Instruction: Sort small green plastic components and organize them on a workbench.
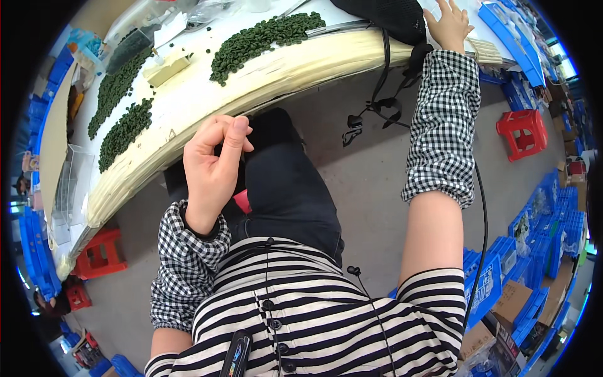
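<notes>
I have the left hand up in front of the table, its fingers curled in and the thumb laid over them; from my end I can't tell whether they pinch anything. Beyond those fingers, past the table's edge and a little right, lies a pile of green pieces. More green piles spread to their left, and a pale block sits between, ahead and left of the fingertips.

My right hand is over at the table's far right, fingers released and spread; I can't make out whether they press on the tabletop. A black bag lies just left of them, a blue tray to their right. Well behind them, off to the right, a red stool stands on the floor.
</notes>
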Action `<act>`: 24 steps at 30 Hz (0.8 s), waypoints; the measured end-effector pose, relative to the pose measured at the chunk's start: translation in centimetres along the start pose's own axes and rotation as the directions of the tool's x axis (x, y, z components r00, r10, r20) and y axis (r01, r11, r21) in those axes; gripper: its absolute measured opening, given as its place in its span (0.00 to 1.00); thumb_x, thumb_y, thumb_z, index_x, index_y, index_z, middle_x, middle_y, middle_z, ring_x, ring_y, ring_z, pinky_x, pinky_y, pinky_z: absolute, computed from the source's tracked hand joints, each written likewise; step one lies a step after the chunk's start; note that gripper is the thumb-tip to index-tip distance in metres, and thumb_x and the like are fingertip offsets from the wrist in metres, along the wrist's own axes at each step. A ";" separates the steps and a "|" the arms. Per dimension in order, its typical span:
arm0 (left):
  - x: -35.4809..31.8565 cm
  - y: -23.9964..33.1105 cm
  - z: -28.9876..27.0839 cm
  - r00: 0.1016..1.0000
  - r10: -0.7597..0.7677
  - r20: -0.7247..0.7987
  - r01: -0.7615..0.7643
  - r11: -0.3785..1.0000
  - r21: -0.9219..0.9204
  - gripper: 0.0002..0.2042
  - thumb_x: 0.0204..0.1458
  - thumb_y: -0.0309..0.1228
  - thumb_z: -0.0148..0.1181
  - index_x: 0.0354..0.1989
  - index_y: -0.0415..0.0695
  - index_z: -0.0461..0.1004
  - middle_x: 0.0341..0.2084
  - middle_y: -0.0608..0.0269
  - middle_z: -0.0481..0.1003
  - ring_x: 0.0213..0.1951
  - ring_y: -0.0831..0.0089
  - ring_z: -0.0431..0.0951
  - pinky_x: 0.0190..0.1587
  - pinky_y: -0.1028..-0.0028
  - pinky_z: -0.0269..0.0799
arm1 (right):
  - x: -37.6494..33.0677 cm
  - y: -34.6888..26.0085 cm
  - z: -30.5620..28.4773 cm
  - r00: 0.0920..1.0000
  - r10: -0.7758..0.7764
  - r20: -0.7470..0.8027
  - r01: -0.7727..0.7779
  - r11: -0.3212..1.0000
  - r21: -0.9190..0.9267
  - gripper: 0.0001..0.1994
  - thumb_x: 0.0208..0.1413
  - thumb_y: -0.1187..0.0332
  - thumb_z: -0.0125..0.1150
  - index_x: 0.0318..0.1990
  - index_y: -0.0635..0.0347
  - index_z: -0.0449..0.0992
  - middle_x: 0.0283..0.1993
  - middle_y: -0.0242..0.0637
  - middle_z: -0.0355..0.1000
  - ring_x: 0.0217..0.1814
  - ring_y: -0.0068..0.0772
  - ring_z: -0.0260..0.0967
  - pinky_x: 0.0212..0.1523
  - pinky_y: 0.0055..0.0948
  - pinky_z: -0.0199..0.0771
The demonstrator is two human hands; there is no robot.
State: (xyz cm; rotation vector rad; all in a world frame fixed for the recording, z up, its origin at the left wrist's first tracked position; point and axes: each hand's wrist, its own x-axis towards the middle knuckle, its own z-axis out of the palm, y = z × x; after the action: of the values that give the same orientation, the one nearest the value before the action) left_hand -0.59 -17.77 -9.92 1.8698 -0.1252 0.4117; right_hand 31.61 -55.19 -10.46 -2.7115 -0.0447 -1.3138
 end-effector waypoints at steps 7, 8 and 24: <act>3.6 -2.5 -2.5 0.892 0.446 0.080 -0.399 0.691 0.602 0.08 0.53 0.33 0.64 0.28 0.42 0.77 0.35 0.60 0.76 0.42 0.59 0.72 0.46 0.65 0.66 | -5.3 -5.3 -6.5 0.861 0.191 -0.472 0.031 0.906 0.423 0.15 0.53 0.61 0.65 0.47 0.54 0.79 0.44 0.41 0.75 0.51 0.43 0.68 0.55 0.42 0.65; 3.9 -2.9 -3.0 0.874 0.469 0.125 -0.421 0.603 0.677 0.08 0.53 0.34 0.63 0.34 0.42 0.76 0.40 0.58 0.74 0.47 0.57 0.70 0.50 0.63 0.64 | -7.1 -7.5 -8.5 0.865 0.258 -0.430 -0.009 0.865 0.501 0.12 0.55 0.64 0.63 0.45 0.56 0.80 0.43 0.40 0.75 0.49 0.41 0.69 0.54 0.38 0.66; 2.7 -2.7 -7.7 0.895 0.085 0.438 -0.441 0.320 0.839 0.49 0.33 0.30 0.75 0.70 0.51 0.55 0.70 0.45 0.47 0.71 0.45 0.44 0.70 0.48 0.41 | -21.3 -13.6 -13.3 0.960 0.273 -0.069 -0.170 0.757 0.631 0.06 0.50 0.79 0.59 0.36 0.61 0.78 0.24 0.34 0.70 0.29 0.34 0.66 0.38 0.31 0.67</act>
State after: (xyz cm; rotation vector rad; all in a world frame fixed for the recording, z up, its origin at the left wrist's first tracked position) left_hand 1.03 -9.31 -9.24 3.1184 -0.5348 0.4399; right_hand 6.87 -42.74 -17.56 -1.9802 -0.1131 -1.1712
